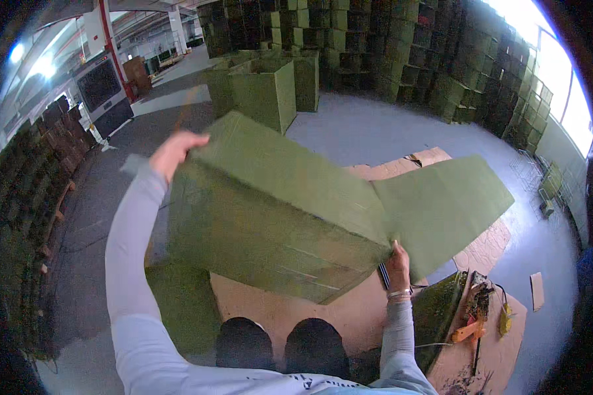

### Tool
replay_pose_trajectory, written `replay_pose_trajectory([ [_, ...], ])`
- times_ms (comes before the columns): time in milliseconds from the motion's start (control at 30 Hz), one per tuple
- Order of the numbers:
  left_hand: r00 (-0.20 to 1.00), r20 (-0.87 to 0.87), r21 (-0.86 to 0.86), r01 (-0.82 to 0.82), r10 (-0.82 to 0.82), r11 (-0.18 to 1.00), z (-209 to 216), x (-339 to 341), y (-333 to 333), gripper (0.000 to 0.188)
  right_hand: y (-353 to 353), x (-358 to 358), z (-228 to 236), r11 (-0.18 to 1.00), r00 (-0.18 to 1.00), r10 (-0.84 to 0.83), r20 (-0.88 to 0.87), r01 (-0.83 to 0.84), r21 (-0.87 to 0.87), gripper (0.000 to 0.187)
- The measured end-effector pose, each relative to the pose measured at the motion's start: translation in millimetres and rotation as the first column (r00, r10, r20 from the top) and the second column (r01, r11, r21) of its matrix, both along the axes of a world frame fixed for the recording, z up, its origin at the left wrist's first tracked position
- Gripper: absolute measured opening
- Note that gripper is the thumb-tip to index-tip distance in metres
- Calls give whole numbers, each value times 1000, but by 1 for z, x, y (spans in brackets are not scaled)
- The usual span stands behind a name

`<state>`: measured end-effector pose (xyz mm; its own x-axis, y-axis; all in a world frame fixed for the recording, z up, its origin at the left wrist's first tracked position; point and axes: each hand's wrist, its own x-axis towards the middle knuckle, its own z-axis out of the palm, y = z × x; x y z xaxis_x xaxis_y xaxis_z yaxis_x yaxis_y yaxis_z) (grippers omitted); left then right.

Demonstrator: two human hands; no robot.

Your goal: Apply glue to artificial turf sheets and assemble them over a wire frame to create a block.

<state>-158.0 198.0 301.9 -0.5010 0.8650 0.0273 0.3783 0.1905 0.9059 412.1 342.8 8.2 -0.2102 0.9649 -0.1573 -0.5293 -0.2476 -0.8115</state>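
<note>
A large green box (277,197) hangs tilted in front of me, over the cardboard and above my knees. My left hand (173,153) is closed on its upper left edge, thumb on top. At the box's lower right corner, my right hand (397,266) grips with the thumb up; its other fingers are partly hidden. A flat green panel (448,207) spreads out to the right of that corner. Whether it is joined to the box or lies behind it, I cannot tell. The inside of the box does not show.
Flattened cardboard (244,299) covers the floor beneath. Right of my right forearm lie a dark green piece (435,316) and an orange-handled tool (468,331) with a cord. Open green boxes (263,92) stand ahead; tall stacks (402,52) line the back.
</note>
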Motion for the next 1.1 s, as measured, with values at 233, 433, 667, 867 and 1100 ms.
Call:
replay_pose_trajectory([
  [233, 983, -106, -337, 107, -150, 935, 82, 99, 119, 54, -86, -60, -194, 879, 949, 74, -305, -207, -430, 31],
  [433, 992, -123, -381, -46, -1, 923, 38, 65, 76, 61, -140, -117, -218, 834, 848, 41, -529, -321, -450, 41],
  [667, 995, -100, -351, -49, 14, 935, 30, 124, 71, 36, -136, -83, -286, 956, 913, -41, 405, 154, -250, 32],
  [867, 998, 39, -221, 57, -49, 974, -11, 184, 58, 29, -149, -64, -242, 983, 955, 142, 261, -104, -154, 48],
  [1100, 978, 139, -133, 175, -157, 976, -39, 275, 77, 28, -107, -40, -393, 982, 632, -116, 766, -41, 182, 62],
])
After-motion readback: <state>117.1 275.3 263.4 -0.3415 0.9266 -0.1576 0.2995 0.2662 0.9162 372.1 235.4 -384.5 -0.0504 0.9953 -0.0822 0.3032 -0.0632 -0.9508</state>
